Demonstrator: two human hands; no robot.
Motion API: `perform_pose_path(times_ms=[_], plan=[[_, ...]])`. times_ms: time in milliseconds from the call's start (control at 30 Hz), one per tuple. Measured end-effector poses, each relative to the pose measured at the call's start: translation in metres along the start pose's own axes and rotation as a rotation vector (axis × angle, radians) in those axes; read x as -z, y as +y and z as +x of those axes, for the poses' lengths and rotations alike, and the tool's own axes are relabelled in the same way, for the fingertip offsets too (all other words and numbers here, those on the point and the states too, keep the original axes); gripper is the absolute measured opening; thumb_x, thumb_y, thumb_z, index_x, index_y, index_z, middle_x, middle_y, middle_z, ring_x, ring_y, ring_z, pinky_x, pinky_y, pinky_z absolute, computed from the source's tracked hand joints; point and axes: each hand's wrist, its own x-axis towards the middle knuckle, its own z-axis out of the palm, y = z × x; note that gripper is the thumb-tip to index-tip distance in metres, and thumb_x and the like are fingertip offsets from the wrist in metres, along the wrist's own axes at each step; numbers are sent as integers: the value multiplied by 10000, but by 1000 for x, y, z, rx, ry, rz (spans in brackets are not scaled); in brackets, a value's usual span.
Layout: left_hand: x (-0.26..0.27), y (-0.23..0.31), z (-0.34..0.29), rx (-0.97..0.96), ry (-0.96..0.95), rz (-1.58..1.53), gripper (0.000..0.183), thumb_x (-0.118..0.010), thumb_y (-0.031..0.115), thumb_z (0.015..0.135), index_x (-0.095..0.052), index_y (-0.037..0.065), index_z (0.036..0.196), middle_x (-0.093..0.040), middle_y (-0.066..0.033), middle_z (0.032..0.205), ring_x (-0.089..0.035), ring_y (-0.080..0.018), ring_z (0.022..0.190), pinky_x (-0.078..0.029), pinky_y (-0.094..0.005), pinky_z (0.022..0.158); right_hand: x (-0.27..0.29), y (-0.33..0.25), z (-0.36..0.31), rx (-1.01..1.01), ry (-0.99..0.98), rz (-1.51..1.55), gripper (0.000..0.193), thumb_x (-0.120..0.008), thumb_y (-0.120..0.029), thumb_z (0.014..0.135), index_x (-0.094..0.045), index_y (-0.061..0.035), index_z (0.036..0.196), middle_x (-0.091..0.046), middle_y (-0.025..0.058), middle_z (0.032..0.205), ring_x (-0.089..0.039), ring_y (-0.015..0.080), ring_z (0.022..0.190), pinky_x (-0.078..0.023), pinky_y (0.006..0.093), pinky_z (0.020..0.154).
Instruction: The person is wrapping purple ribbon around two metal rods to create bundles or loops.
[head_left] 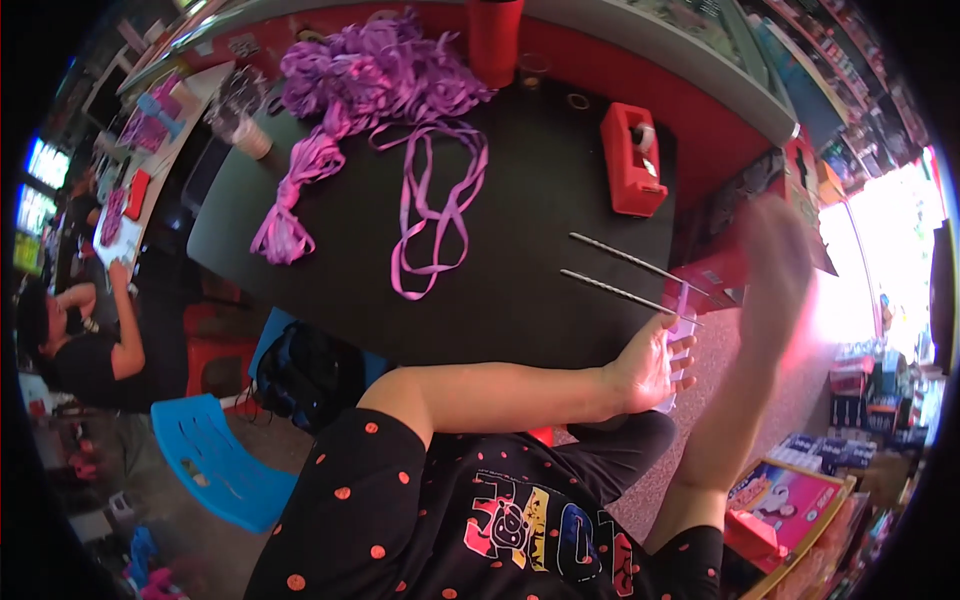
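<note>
My left hand [648, 368] is at the table's near right edge, beside two thin metal rods [628, 291] that stick out over the tabletop. A purple ribbon [684, 300] runs by the rods and down to this hand; the thumb bends against it while the fingertips stand a little apart. Raised further right, off the table, my right hand [778, 255] is smeared by motion, so its fingers and anything in them do not show. A loose looped length of purple ribbon [405, 225] lies mid-table. Behind it sits a big heap of purple ribbon [375, 75], with a tied bundle [293, 205] at its left.
The dark table [530, 250] carries a red tape dispenser [630, 165], a red canister [494, 45] and a clear plastic cup [250, 138]. A blue chair [222, 465] and a black bag [310, 370] are at left. Another person [95, 355] sits at far left.
</note>
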Motion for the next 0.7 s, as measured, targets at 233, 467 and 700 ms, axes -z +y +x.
perform_pose_path(times_ms=[233,467,700], plan=[[-12,3,-5,-11,58,-38,371,-543,456,851,-440,254,1144,-421,-18,1158,-410,-206,1061,-331,-411,972,-55,107,61,-381,-293,97,252,-631,-205,862,-692,23,950,-649,27,761,-486,61,606,-381,211,550],[-10,2,1,-43,69,-29,355,-539,456,853,-430,216,1090,-414,-21,1155,-382,-206,1070,-318,-390,971,-67,127,85,-809,-442,268,201,-668,-244,857,-677,-43,866,-571,-54,681,-333,9,495,-218,171,444],[-11,1,1,-60,88,-15,343,-554,450,847,-426,201,1045,-424,-14,1148,-368,-212,1071,-304,-402,972,-74,124,89,-817,-424,266,193,-750,-232,778,-668,-57,786,-555,-41,654,-336,9,489,-188,195,427]])
